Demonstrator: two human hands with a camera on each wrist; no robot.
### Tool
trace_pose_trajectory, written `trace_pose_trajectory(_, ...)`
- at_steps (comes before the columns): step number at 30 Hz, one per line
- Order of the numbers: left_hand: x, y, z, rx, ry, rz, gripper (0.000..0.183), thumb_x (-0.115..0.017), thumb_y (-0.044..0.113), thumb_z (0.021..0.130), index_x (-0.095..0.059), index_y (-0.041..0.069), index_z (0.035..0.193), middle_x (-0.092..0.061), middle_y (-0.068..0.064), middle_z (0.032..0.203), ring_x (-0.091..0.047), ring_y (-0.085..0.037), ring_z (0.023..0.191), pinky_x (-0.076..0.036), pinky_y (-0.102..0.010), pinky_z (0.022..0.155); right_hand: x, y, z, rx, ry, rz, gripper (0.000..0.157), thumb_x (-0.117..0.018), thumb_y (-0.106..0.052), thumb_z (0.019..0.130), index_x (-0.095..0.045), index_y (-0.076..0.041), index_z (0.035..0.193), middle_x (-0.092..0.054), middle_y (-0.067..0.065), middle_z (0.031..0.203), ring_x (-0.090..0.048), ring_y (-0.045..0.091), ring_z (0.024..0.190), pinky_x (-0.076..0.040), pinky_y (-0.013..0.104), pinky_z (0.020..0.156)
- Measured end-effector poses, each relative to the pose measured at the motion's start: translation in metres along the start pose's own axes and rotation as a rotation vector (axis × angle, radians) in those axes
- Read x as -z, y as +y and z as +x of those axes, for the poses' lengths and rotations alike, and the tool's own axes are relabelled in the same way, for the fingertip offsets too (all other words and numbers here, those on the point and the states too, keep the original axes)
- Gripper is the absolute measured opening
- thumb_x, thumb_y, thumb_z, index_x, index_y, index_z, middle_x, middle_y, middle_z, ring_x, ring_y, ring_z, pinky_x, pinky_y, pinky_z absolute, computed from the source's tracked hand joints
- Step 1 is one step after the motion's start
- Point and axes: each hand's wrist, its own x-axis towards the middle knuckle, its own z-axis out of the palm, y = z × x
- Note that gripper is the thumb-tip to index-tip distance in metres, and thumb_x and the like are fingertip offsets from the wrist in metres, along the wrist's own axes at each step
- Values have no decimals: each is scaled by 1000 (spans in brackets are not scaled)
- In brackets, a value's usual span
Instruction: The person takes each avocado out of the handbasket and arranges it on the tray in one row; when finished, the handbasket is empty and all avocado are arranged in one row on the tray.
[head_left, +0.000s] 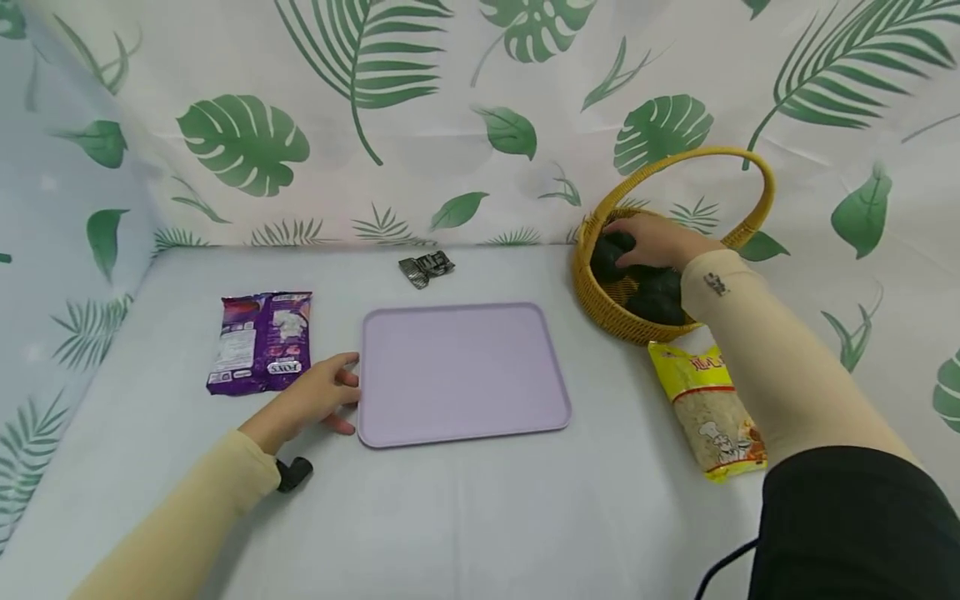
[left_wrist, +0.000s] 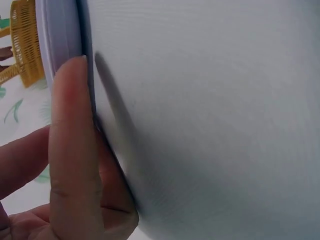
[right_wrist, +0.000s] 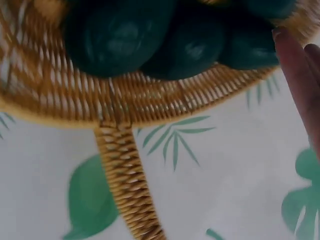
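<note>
Head view shows us the left hand [head_left: 317,393] spread at the tray [head_left: 465,375], the right hand [head_left: 656,238] at dark fruit [head_left: 604,262] inside the basket [head_left: 594,305] (whether pinching, we cannot tell); picking-up seems underway, next needing a firm grip.

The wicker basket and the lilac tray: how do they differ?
The wicker basket is yellow-brown and visibly woven; the lilac tray looks smooth.
The wicker basket is rounded, with a tall arched handle; the lilac tray is a low rectangle with rounded corners.
The right hand reaches into the wicker basket among dark green rounded items; the left hand is at the lilac tray's edge.
Both sit on the white table.
</note>
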Motion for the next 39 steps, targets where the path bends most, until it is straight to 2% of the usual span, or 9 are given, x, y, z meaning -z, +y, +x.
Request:
trace_pose_trajectory(4,-3,-5,1,8,12,-8,73,-53,-2,94,-17,1,157,-41,-26,131,-53,-34,105,-66,-39,67,-10,7,22,-12,-92,-85,73,-68,-19,92,-32,-1,153,-30,33,150,-33,52,135,-34,67,111)
trace_pose_trajectory(9,-1,-6,8,-7,49,3,74,-53,-5,91,-19,3,157,-42,-24,127,-56,-31,98,-66,-39,65,-18,13,45,-26,-156,-119,80,-70,-23,91,-27,-5,156,-15,30,157,-24,55,138,-30,73,110)
trace_pose_trajectory(16,-3,0,7,-14,60,5,76,-52,-7,88,-19,2,156,-42,-23,124,-56,-28,90,-66,-39,62,-22,16,50,-33,-151,-58,79,-71,-19,90,-28,-4,155,-14,31,157,-15,53,142,-26,73,112)
trace_pose_trajectory(24,-3,-3,9,-22,73,6,76,-51,-10,87,-19,0,155,-42,-24,122,-56,-28,86,-65,-39,60,-26,16,48,-31,-107,19,82,-72,-28,90,-28,-4,155,-18,32,156,-17,53,142,-24,72,113)
trace_pose_trajectory(30,-2,-4,9,-28,69,-5,76,-50,-10,87,-19,0,156,-41,-24,122,-57,-29,87,-65,-39,61,-18,12,25,-5,-11,60,84,-70,-38,90,-28,-5,155,-22,31,155,-23,51,140,-26,71,112)
trace_pose_trajectory(36,-1,-4,9,-46,61,24,76,-49,-9,87,-17,-1,156,-42,-24,121,-57,-30,87,-65,-38,61,-11,3,-19,-23,97,128,86,-68,-47,90,-27,-11,157,-18,27,159,-18,49,143,-22,73,113)
trace_pose_trajectory(39,-1,-4,10,-49,57,35,76,-49,-8,87,-17,-1,156,-42,-23,121,-57,-30,85,-65,-37,62,-13,-9,-46,-23,146,143,86,-68,-49,89,-28,-14,157,-18,26,159,-24,49,141,-27,73,110)
